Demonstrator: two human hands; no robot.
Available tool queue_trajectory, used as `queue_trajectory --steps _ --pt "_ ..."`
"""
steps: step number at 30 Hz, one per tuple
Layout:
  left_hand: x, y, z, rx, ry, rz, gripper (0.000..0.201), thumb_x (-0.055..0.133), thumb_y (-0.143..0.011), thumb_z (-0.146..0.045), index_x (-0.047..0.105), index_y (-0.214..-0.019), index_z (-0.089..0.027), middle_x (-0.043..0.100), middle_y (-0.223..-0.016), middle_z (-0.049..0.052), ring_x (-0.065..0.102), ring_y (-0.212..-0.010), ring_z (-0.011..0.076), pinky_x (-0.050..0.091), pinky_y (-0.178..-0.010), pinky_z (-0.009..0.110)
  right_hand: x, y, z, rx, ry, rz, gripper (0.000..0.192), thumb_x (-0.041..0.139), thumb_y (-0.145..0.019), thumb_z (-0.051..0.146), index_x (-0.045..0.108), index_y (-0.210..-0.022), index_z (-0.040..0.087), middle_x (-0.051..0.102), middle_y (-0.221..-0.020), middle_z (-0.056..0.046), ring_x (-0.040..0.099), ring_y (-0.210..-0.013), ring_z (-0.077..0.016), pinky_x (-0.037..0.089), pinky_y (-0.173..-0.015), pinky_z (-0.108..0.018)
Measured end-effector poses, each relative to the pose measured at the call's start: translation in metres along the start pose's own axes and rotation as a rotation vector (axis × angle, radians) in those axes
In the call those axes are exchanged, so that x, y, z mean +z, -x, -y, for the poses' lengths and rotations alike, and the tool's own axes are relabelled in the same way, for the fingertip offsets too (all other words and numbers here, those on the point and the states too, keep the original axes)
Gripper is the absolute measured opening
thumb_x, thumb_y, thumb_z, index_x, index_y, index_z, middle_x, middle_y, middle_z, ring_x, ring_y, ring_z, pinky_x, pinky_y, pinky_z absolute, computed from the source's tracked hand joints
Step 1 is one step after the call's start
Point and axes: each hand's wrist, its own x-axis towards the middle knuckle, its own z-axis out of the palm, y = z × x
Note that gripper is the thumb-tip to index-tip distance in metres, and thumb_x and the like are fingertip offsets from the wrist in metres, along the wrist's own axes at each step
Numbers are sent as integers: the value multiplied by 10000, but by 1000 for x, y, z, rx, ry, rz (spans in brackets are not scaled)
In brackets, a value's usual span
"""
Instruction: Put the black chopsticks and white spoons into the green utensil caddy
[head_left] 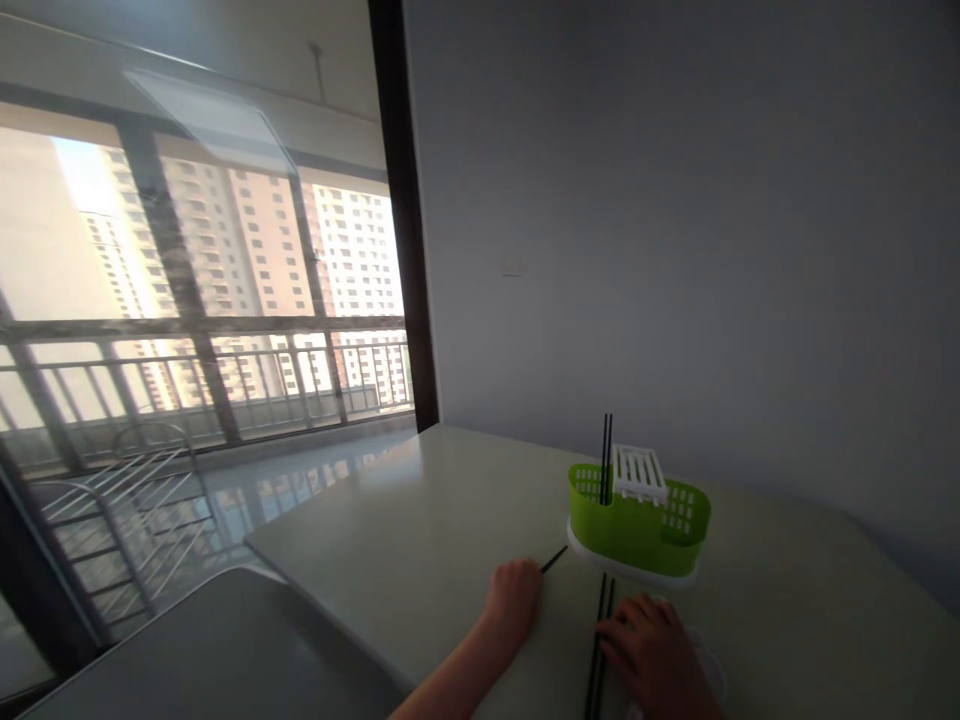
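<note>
Our left hand point(514, 592) pinches one thin, stiff, light chopstick point(553, 560) near its end; our right hand point(651, 648) lies spread on a slippery pair point(600, 640) on the desk point(420, 520).

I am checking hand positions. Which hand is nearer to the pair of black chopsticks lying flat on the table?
Right. The right hand rests with its fingers against the pair of chopsticks on the table. The left hand is apart from them, to their left, closed on a separate single chopstick.

No legible text, label, brand or number appears anywhere: not on the green cutlery holder point(637, 525), the table point(420, 520) or the wall point(675, 200).
</note>
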Motion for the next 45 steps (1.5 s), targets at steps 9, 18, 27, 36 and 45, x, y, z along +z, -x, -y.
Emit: queue_trajectory --steps 9,18,27,36,45 --pt "-38 1 29 81 265 -186 214 472 -782 -227 650 -900 -219 697 -866 37 643 -823 185 469 -694 253 -2 0 0 14 28 26 203 388 -864 348 562 -969 336 597 -939 -18 495 -948 -244 289 -832 -456" --pt "-50 -10 42 202 1159 -328 260 512 -802 -366 618 -928 -165 711 -907 66 652 -858 178 492 -737 247 2 0 -7 5 15 27 191 415 -851 344 568 -965 335 607 -941 -5 501 -949 -233 291 -850 -441" --pt "-45 3 26 249 881 -312 197 506 -788 -303 642 -891 -204 694 -780 9 625 -704 133 471 -643 210 3 -1 -9 35 -34 -98 128 514 -807 274 607 -859 344 646 -846 52 532 -889 -186 303 -826 -369" --pt "-69 16 5 325 738 -245 216 471 -795 -293 643 -895 -208 695 -804 4 616 -700 124 469 -656 200 17 -5 -11 -60 -37 -252 264 464 -845 278 520 -1103 282 674 -891 3 572 -868 -198 372 -799 -393" --pt "-51 17 -17 404 877 -208 125 506 -759 -224 609 -824 -194 660 -760 -24 599 -681 94 456 -632 159 26 -14 5 -76 -226 -277 284 520 -789 200 521 -1070 239 658 -883 -12 575 -848 -194 451 -770 -404"
